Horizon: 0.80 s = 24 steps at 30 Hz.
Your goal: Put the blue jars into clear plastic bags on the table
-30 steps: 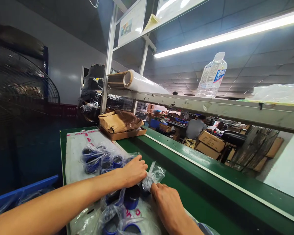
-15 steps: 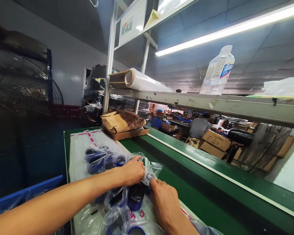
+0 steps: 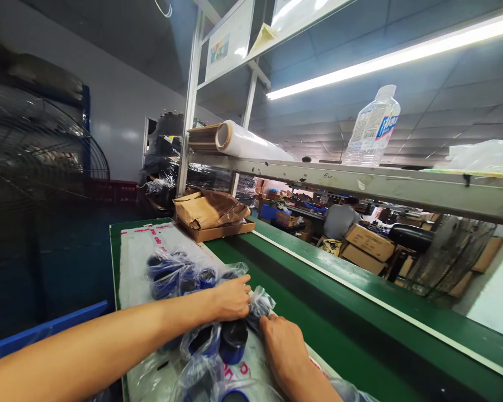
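In the head view, a clear plastic bag (image 3: 261, 302) sits bunched between the hands, by the right edge of a pink-printed white sheet (image 3: 134, 262), beside a black-and-blue cylindrical part (image 3: 233, 341). The right hand (image 3: 285, 341) pinches its near edge, fingers curled; the left hand's (image 3: 231, 299) fingers bend close by, their grip hidden. This looks like gathering loose film; the next move calls for a firm pinch while folding it down

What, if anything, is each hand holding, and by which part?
The right hand pinches the clear plastic bag at its near edge. The left hand is at the bag's left side; whether it grips there is hidden.
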Each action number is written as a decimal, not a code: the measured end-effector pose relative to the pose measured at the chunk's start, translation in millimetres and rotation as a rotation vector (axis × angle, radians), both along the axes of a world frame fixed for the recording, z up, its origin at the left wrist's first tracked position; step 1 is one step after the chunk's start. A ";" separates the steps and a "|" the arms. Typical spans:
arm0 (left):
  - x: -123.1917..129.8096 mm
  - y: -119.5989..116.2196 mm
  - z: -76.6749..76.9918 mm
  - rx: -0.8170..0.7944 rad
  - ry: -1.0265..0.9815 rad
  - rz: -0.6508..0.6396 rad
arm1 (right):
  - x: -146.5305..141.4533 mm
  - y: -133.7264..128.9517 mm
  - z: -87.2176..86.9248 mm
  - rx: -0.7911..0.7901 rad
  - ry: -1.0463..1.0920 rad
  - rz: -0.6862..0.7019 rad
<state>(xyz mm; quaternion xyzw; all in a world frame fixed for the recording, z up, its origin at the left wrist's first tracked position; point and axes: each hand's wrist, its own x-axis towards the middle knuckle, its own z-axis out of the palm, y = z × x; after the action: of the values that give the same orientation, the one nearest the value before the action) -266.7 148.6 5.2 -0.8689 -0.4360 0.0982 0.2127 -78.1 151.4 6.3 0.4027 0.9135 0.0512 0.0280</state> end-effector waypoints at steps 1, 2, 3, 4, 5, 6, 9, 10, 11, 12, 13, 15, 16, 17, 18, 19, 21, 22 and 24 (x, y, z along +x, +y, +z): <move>0.3 0.1 0.3 -0.012 -0.002 0.007 | -0.2 -0.4 0.4 -0.015 0.005 -0.002; 1.1 0.1 1.4 -0.025 -0.005 0.017 | -0.5 -0.1 1.4 -0.036 0.014 -0.006; 2.4 0.2 3.4 -0.038 -0.011 0.031 | -0.9 1.1 3.3 -0.059 0.027 -0.014; 4.1 0.5 6.1 -0.049 -0.021 0.049 | -1.3 3.4 5.9 -0.087 0.048 -0.024; 6.2 1.0 9.5 -0.060 -0.035 0.071 | -1.4 6.9 9.4 -0.118 0.076 -0.035; 8.4 1.8 13.6 -0.069 -0.053 0.097 | -1.3 11.6 13.6 -0.156 0.109 -0.045; 14.8 4.4 29.0 -0.101 -0.124 0.173 | 2.9 30.4 28.7 -0.299 0.217 -0.069; 16.4 4.9 34.8 -0.111 -0.152 0.195 | 6.1 36.8 33.8 -0.346 0.249 -0.080; 17.8 5.0 40.7 -0.116 -0.182 0.216 | 10.2 42.6 38.7 -0.383 0.282 -0.093; 18.8 4.6 46.4 -0.118 -0.212 0.237 | 15.1 47.3 43.1 -0.404 0.317 -0.106; 19.6 3.8 51.5 -0.118 -0.240 0.257 | 20.7 50.6 47.0 -0.405 0.354 -0.119; 21.1 0.6 59.4 -0.115 -0.291 0.289 | 32.5 52.3 52.8 -0.355 0.429 -0.138; 22.0 -1.6 61.7 -0.113 -0.311 0.300 | 38.1 50.8 54.6 -0.313 0.461 -0.143; 23.2 -4.1 63.0 -0.113 -0.329 0.306 | 43.0 47.8 55.6 -0.267 0.487 -0.147; 24.7 -6.8 63.2 -0.112 -0.342 0.308 | 47.1 43.8 56.0 -0.221 0.505 -0.151; 26.5 -9.5 62.7 -0.110 -0.353 0.306 | 50.3 39.2 55.8 -0.179 0.516 -0.155; 30.8 -14.8 60.4 -0.096 -0.367 0.290 | 54.6 29.9 54.9 -0.112 0.525 -0.163; 33.1 -17.4 59.2 -0.083 -0.372 0.277 | 56.5 26.0 54.7 -0.087 0.526 -0.166; 38.1 -22.6 58.1 -0.040 -0.378 0.250 | 61.8 20.1 56.2 -0.051 0.538 -0.174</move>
<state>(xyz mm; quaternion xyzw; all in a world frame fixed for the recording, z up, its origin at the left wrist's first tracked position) -228.6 126.0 63.3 -0.8151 -0.5704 -0.0323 0.0962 -16.3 171.4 62.5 0.4778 0.8511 -0.0831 -0.2011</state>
